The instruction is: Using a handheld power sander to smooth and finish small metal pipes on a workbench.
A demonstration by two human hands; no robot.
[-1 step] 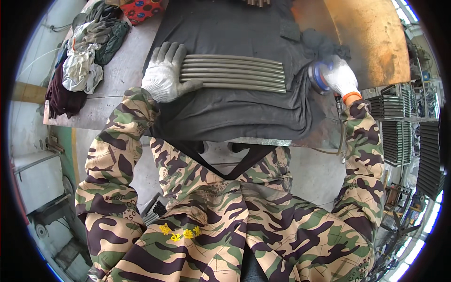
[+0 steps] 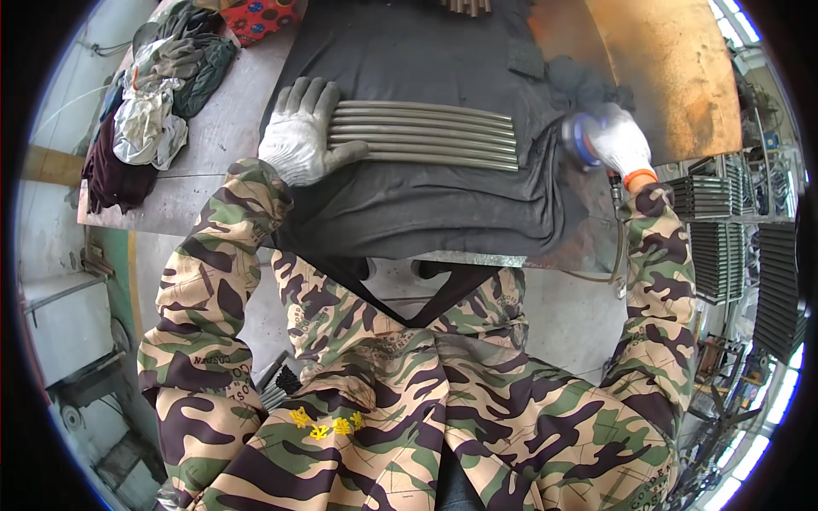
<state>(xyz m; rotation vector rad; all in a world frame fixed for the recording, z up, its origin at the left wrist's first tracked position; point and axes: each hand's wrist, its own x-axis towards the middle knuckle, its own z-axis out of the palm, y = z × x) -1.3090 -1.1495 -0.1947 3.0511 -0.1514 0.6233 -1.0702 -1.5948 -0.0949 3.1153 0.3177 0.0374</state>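
Observation:
A row of several slim metal tubes [image 2: 430, 133] lies side by side on a black cloth [image 2: 409, 51] over the table. My left hand [image 2: 296, 136], in a white knit glove with grey fingers, lies flat on the tubes' left ends, fingers stretched and thumb along the near tube. To the right of the tubes, my right hand [image 2: 620, 143], also in a white glove, is wrapped round a blue disc-shaped sander [image 2: 583, 140]. Motion blurs the sander and the fingers. A hose with a metal fitting [image 2: 617, 196] hangs just below that wrist. The sander stands apart from the tubes' right ends.
Dark bunched cloth [image 2: 584, 81] lies beyond the sander, next to an orange-brown stained board [image 2: 673, 77]. More tube ends [image 2: 467, 7] show at the far edge. A heap of rags [image 2: 153, 111] lies on the table's left. Racks of dark tubes [image 2: 717, 247] stand at right.

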